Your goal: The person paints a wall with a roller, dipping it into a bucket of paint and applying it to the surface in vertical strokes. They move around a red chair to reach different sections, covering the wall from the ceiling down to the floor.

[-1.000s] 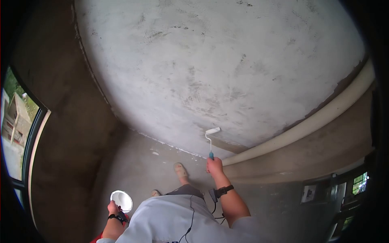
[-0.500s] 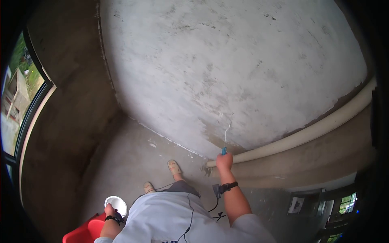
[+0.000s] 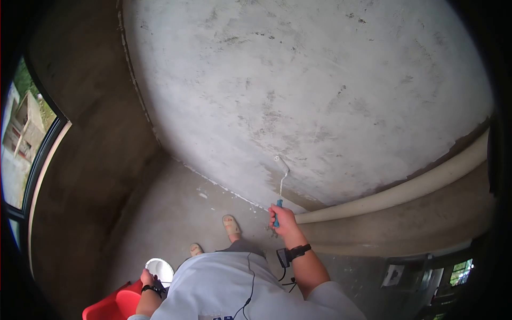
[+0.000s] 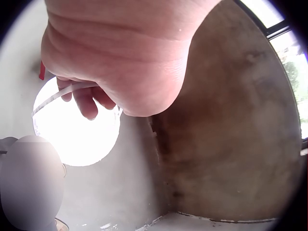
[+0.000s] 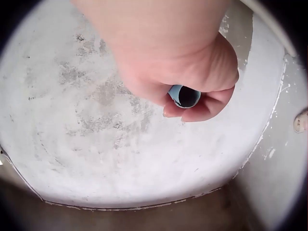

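Observation:
A paint roller has its blue handle point(image 3: 279, 205) in my right hand point(image 3: 285, 218), with the fingers wrapped round it. Its white roller head point(image 3: 278, 159) lies against the lower part of the pale wall point(image 3: 320, 106), beside a bare grey-brown patch. From the right wrist view, the hollow end of the blue handle point(image 5: 186, 97) pokes out of the curled fingers. Low at my left side, my left hand point(image 3: 146, 277) holds a white bucket point(image 3: 160, 266) by its thin handle point(image 4: 53, 98). Glare in the left wrist view washes out what is inside the bucket.
A pale pipe point(image 3: 394, 197) runs along the wall's right edge. Behind the bucket is a red plastic seat point(image 3: 109, 306). The brown side wall point(image 3: 85, 138) has a window point(image 3: 29, 133) at far left. My sandalled feet point(image 3: 231, 226) stand on the concrete floor point(image 3: 176, 213).
The roller went right along the wall, then came back left, its head turning to point more toward the left. The bucket stays in my left hand. The head view has shifted.

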`<state>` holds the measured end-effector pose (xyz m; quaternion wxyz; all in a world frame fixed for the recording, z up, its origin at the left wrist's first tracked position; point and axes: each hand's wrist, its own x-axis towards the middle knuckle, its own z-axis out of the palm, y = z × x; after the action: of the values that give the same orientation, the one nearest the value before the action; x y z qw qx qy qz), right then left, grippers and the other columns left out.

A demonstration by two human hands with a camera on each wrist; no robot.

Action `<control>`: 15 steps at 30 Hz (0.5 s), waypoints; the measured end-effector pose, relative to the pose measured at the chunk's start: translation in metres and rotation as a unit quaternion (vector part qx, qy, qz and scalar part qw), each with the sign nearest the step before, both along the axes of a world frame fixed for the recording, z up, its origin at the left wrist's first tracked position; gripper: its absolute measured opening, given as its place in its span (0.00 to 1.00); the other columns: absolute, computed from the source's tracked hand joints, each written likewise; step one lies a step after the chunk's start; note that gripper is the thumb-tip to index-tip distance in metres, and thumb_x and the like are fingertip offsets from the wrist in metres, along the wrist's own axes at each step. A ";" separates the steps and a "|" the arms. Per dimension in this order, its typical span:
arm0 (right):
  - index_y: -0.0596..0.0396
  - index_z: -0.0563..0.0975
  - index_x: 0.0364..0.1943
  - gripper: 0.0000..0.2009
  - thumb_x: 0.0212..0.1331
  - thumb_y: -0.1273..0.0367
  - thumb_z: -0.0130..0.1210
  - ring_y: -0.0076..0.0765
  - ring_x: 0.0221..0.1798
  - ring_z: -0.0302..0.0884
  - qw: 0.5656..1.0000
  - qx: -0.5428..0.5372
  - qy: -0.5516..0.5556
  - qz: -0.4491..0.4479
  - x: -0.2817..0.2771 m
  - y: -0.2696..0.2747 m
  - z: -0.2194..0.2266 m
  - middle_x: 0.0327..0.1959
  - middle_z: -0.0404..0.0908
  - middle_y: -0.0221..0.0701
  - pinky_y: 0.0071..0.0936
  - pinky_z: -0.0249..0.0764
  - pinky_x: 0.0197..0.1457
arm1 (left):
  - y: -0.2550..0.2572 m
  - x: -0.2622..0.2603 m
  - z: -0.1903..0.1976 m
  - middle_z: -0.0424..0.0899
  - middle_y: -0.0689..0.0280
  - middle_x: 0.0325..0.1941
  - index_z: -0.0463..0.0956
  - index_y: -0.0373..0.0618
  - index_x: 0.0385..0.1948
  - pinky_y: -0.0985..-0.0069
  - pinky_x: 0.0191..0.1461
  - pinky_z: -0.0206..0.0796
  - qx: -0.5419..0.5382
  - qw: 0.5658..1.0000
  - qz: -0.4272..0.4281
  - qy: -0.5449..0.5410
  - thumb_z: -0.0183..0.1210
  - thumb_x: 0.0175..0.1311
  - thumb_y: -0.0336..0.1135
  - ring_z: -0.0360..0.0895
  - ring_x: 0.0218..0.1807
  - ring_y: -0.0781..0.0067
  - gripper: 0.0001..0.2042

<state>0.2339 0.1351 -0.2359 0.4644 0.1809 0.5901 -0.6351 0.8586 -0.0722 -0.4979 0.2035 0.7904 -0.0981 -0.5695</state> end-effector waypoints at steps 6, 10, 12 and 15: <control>0.53 0.73 0.30 0.09 0.60 0.65 0.58 0.19 0.16 0.61 0.997 0.009 -0.082 0.010 -0.026 -0.008 -0.021 0.18 0.68 0.20 0.19 0.61 0.20 | -0.004 -0.048 0.037 0.66 0.66 0.34 0.69 0.51 0.41 0.63 0.34 0.64 -0.003 1.000 0.009 -0.010 0.48 0.60 0.44 0.69 0.35 0.65 0.12; 0.53 0.72 0.28 0.08 0.59 0.67 0.58 0.18 0.15 0.61 0.989 -0.011 -0.143 0.028 -0.052 -0.023 -0.039 0.17 0.67 0.19 0.17 0.60 0.20 | -0.008 -0.063 0.052 0.65 0.67 0.30 0.68 0.53 0.40 0.61 0.36 0.61 -0.020 1.000 -0.009 -0.003 0.48 0.59 0.45 0.68 0.33 0.66 0.11; 0.52 0.71 0.27 0.08 0.60 0.68 0.57 0.16 0.15 0.61 0.977 -0.016 -0.208 0.041 -0.066 -0.035 -0.050 0.16 0.67 0.18 0.17 0.59 0.20 | -0.010 -0.062 0.054 0.67 0.64 0.31 0.68 0.49 0.41 0.62 0.29 0.63 -0.037 0.999 0.004 -0.023 0.48 0.59 0.44 0.70 0.29 0.63 0.13; 0.51 0.70 0.26 0.08 0.60 0.68 0.55 0.14 0.15 0.62 0.967 -0.012 -0.248 0.055 -0.083 -0.058 -0.063 0.15 0.66 0.17 0.16 0.59 0.19 | -0.002 -0.059 0.067 0.69 0.61 0.31 0.69 0.44 0.42 0.63 0.23 0.64 -0.058 0.997 0.020 -0.053 0.48 0.59 0.44 0.73 0.27 0.61 0.15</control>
<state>0.1513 0.0775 -0.2985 0.6325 0.2951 0.4578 -0.5508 0.7995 -0.0744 -0.4311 0.2545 0.8082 -0.1260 -0.5159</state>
